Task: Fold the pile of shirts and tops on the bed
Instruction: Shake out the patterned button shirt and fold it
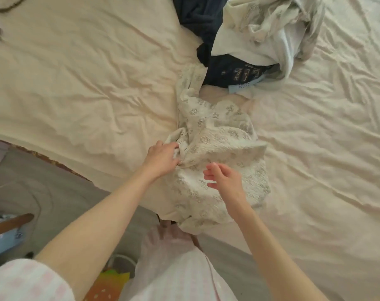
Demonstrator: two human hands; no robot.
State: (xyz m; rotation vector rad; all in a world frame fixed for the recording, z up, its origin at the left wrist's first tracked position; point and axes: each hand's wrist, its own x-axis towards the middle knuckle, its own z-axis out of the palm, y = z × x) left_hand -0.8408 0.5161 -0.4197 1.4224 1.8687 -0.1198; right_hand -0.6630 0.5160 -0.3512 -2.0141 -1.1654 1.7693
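We see our left hand gripping a bunched fold of the printed top lying crumpled at the bed edge. Our right hand hovers over it, fingers relaxed. Beyond lies a pile of dark and pale clothes.

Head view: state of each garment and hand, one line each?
Printed cream top: crumpled, unfolded, at the bed edge.
Navy top: crumpled in the pile.
White printed top: bunched over the navy top.
Left hand: gripping the printed cream top.
Right hand: open, holding nothing.
Bed sheet: wrinkled.
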